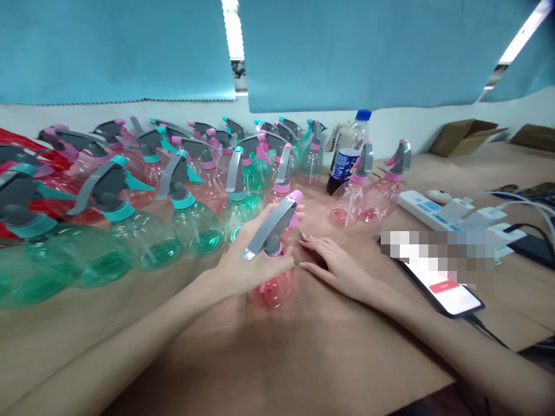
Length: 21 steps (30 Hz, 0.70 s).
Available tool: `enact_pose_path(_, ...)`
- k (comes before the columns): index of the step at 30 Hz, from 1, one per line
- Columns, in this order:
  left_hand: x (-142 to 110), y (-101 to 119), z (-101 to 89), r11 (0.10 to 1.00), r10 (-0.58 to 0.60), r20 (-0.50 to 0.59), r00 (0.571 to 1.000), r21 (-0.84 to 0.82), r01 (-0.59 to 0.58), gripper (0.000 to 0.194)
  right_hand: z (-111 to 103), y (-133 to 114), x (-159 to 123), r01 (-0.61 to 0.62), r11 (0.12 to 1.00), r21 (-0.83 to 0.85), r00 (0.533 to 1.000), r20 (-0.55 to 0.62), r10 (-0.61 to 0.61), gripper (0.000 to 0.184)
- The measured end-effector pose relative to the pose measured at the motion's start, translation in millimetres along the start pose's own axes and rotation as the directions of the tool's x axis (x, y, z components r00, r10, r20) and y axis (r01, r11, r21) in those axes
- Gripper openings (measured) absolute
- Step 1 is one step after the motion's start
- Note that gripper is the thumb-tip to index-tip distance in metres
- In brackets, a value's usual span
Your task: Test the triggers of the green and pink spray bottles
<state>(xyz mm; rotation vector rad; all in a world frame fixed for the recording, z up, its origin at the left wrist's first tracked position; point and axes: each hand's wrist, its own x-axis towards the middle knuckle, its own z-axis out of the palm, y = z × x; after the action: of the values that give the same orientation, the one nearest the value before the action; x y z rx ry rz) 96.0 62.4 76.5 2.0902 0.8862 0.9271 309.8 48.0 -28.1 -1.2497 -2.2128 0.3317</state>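
My left hand is wrapped round the neck of a pink spray bottle, just under its grey and pink trigger head. The bottle stands on the brown table covering in front of me. Right beside it, my right hand rests low with fingers stretched towards the bottle and nothing visible in them. To the left stand several green spray bottles with grey and teal heads. Two more pink spray bottles stand to the right, beyond my right hand.
Behind are rows of pink and green spray bottles. A dark drink bottle with a blue cap stands near the wall. On the right lie a phone, a white power strip with plugs and cables, and a cardboard box. Red plastic lies far left.
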Motion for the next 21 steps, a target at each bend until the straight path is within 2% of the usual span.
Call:
enact_pose_path(8, -3.6, -4.9, -1.1, 0.997, 0.029, -0.007, 1.0, 0.065, -0.029, 0.061, 0.8, 0.5, 0.0, -0.005, 1.0, -0.014, 1.0, 0.0, 0.005, 0.041)
enact_pose_path(16, -6.3, -2.8, -1.5, 0.993, 0.011, -0.034, 0.999, 0.12, -0.007, 0.047, 0.0, -0.3, 0.5, -0.015, 1.0, -0.015, 1.0, 0.008, 0.015, 0.04)
enact_pose_path(21, -5.5, -1.7, -1.9, 0.994, 0.007, -0.031, 0.999, 0.112, -0.003, 0.054, 0.3, 0.2, 0.0, -0.005, 1.0, -0.013, 1.0, 0.005, 0.005, 0.041)
